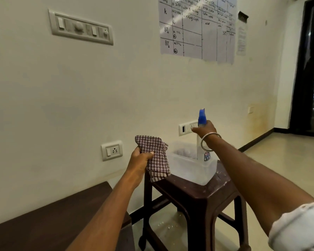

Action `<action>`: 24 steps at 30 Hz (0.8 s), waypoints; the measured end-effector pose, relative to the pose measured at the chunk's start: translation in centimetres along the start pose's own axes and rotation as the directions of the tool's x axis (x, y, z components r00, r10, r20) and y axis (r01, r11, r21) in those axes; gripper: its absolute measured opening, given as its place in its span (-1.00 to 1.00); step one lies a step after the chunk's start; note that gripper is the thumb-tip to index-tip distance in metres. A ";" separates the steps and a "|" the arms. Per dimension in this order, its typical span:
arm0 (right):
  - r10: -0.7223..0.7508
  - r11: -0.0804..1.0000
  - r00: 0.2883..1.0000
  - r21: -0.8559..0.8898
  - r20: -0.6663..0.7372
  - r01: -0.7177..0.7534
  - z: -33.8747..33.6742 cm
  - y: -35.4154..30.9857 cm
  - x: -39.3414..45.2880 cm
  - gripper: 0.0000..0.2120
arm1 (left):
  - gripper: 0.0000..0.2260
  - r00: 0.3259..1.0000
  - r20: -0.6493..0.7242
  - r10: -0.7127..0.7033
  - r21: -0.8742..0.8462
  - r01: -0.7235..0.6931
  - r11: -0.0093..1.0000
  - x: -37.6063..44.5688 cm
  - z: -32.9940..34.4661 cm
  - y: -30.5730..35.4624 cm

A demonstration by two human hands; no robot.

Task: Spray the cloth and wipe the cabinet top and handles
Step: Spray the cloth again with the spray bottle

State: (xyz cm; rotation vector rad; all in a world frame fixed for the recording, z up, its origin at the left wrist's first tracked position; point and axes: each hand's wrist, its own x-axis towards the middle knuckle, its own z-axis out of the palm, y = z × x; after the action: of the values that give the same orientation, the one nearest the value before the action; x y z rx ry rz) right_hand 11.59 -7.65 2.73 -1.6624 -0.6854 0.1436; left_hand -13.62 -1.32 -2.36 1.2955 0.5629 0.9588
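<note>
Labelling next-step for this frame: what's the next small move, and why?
Probably lift the spray bottle clear of the clear tub and turn its nozzle toward the checked cloth. The right hand grips the bottle's neck; the left hand holds the cloth up, apart from it.

Warm, yellowish indoor light fills the room at a moderate level, dim rather than bright. A white glare patch sits on the chart point(198, 28) at 12 o'clock, washing out its top rows and pointing to a light source overhead. The wall point(80, 87) is evenly lit, shading darker toward 9 o'clock. The doorway point(312, 66) at 3 o'clock is nearly black. The stool point(194, 194) at 6 o'clock and the dark top point(43, 221) at 8 o'clock hold little shadow detail. Wide-angle distortion bends the switch panel point(81, 27) at 11 o'clock and tilts the wall lines. Focus is soft overall; the sleeve point(299, 229) at 4 o'clock is blurred, and the chart's handwriting is barely legible.
</note>
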 end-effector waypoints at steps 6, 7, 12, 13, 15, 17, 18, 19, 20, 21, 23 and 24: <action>-0.036 0.998 0.982 0.035 -0.183 0.043 0.6 0.1 0.2 -0.82 | -0.75 0.999 -0.035 -0.002 -0.029 0.001 1.000 -0.4 -2.0 0.2; -0.059 0.997 0.979 0.026 -0.194 0.066 0.8 -0.1 0.2 -0.82 | -0.75 0.999 -0.044 -0.001 -0.035 0.000 0.999 -0.4 -2.3 0.2; -0.204 0.976 0.957 0.037 -0.207 0.216 0.4 -3.1 -0.4 -0.78 | -0.75 0.998 -0.063 0.017 -0.062 -0.021 0.998 -1.0 -3.3 1.0; -0.243 0.965 0.946 0.045 -0.214 0.258 0.2 -4.3 -0.6 -0.78 | -0.75 0.998 -0.067 0.018 -0.069 -0.023 0.997 -1.1 -3.5 1.2; -0.328 0.937 0.919 0.044 -0.219 0.346 -0.4 -6.9 -1.2 -0.79 | -0.74 0.997 -0.074 0.024 -0.093 -0.030 0.995 -1.5 -3.8 1.7; -0.399 0.909 0.892 0.040 -0.213 0.416 -0.8 -9.4 -1.9 -0.77 | -0.73 0.996 -0.083 0.030 -0.130 -0.040 0.991 -2.0 -4.0 2.3; -0.429 0.895 0.879 0.031 -0.207 0.444 -1.0 -10.6 -2.3 -0.75 | -0.74 0.996 -0.086 0.031 -0.156 -0.044 0.987 -2.2 -4.0 2.5; -0.455 0.883 0.868 0.020 -0.198 0.468 -1.3 -11.7 -2.8 -0.74 | -0.76 0.996 -0.087 0.030 -0.187 -0.046 0.981 -2.5 -4.1 2.7; -0.475 0.874 0.859 0.013 -0.191 0.486 -1.6 -12.7 -3.3 -0.74 | -0.77 0.996 -0.086 0.027 -0.220 -0.046 0.974 -2.7 -4.2 3.0; -0.488 0.867 0.853 0.012 -0.184 0.499 -1.8 -13.7 -3.9 -0.76 | -0.78 0.996 -0.087 0.023 -0.247 -0.044 0.968 -3.0 -4.4 3.2; -0.503 0.857 0.848 0.032 -0.170 0.515 -2.2 -15.3 -5.3 -0.83 | -0.77 0.996 -0.093 0.015 -0.279 -0.041 0.959 -3.3 -4.7 3.4; -0.508 0.853 0.847 0.048 -0.153 0.520 -2.2 -16.0 -6.2 -0.85 | -0.76 0.995 -0.100 0.012 -0.288 -0.040 0.957 -3.5 -4.9 3.4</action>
State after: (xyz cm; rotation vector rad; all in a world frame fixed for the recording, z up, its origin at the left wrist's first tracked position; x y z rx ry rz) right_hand 1.93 -11.88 16.44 -1.3361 -0.9835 -0.3205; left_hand -20.34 -1.67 -0.74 0.9995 0.4602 1.0871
